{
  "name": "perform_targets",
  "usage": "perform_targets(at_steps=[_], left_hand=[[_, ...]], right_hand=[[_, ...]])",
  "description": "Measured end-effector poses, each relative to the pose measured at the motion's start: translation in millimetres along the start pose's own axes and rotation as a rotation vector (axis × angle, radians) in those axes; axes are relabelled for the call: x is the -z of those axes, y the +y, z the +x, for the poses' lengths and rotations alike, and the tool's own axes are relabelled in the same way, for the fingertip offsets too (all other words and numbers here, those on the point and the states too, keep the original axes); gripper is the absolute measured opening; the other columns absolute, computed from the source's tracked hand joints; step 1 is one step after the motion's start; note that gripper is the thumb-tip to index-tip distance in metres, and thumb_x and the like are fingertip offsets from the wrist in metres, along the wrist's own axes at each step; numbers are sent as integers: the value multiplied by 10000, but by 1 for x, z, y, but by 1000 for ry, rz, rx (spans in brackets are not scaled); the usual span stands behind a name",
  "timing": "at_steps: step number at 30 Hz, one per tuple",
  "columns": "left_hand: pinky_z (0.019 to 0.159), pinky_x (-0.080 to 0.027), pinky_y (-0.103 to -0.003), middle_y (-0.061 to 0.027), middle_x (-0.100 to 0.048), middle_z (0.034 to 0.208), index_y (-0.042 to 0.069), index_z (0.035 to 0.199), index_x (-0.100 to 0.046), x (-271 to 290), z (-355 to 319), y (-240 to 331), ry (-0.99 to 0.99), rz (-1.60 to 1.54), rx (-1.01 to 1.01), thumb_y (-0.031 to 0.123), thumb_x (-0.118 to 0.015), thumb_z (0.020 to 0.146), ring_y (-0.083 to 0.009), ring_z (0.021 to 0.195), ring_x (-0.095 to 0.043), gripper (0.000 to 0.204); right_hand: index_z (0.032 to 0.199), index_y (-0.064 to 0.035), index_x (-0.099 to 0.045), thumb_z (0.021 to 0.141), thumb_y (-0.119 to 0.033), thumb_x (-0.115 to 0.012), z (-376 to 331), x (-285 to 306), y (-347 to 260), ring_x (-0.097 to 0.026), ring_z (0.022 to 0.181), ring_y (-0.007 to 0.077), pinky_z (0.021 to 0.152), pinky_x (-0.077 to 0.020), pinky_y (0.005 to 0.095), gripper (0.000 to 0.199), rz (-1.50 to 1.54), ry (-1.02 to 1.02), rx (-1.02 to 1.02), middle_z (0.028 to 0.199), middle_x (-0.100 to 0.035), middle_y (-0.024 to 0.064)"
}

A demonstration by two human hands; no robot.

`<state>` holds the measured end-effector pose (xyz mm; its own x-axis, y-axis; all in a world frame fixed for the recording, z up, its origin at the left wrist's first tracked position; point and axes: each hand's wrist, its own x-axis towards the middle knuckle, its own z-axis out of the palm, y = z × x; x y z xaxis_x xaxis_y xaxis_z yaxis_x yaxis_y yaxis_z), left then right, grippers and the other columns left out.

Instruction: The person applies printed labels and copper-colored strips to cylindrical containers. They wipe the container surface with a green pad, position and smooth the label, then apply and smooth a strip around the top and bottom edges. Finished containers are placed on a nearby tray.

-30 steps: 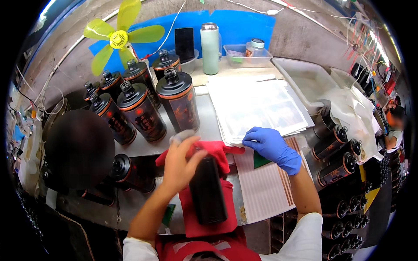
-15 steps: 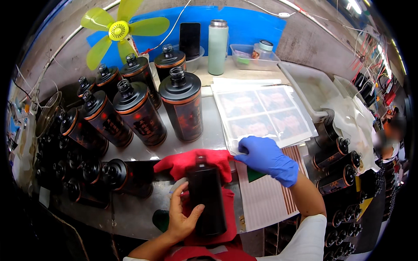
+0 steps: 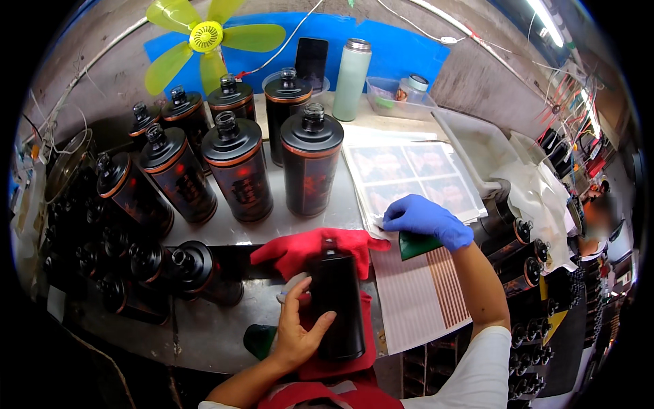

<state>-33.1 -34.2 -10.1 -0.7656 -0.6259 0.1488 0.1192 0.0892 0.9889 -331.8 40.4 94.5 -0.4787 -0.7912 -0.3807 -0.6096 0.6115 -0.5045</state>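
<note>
My bare left hand [image 3: 300,330] grips a plain black bottle [image 3: 335,307], thumb across its front and a pale covering on one fingertip. The bottle lies tilted, neck away from me, on a red cloth [image 3: 306,245] that bunches up behind it. My right hand [image 3: 429,221], in a blue glove, is closed over a dark green flat piece [image 3: 418,246] that sticks out below the palm. Its fingertips are at the near left edge of the printed sheets [image 3: 395,167]; whether they pinch a sheet is hidden. Below it lies a striped sheet [image 3: 415,293].
Several decorated black bottles [image 3: 238,177] stand at the left, more lower down. Another dark green piece [image 3: 259,339] lies by my left wrist. A yellow-green fan [image 3: 206,37], a pale green flask [image 3: 352,80] and a plastic tub [image 3: 470,146] are behind. Bottles [image 3: 518,255] also line the right.
My right hand has moved away from me toward the printed sheets, with the green piece moving along. My left hand keeps its hold on the bottle. The whole view has shifted slightly.
</note>
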Motion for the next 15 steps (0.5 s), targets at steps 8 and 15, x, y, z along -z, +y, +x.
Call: perform_targets(at_steps=[8,15], left_hand=[[966,-380,-305,-120,-389,1262,4,1325,-313,6,3,3,-57,98,-51,106,-685,807,-191,1153,-436,646],[967,-362,-335,-158,-457,1243,0,1289,-391,4,2,4,26,38,-29,206,-727,772,-263,1141,-458,651]], right_hand=[[811,-45,-717,691,-265,-642,6,4,-16,-602,683,163,680,-465,285,262,-36,-7,-116,718,-663,101],[875,24,-693,741,-186,-605,12,19,0,-572,651,123,658,-460,253,264,147,-110,-15,737,-668,78]])
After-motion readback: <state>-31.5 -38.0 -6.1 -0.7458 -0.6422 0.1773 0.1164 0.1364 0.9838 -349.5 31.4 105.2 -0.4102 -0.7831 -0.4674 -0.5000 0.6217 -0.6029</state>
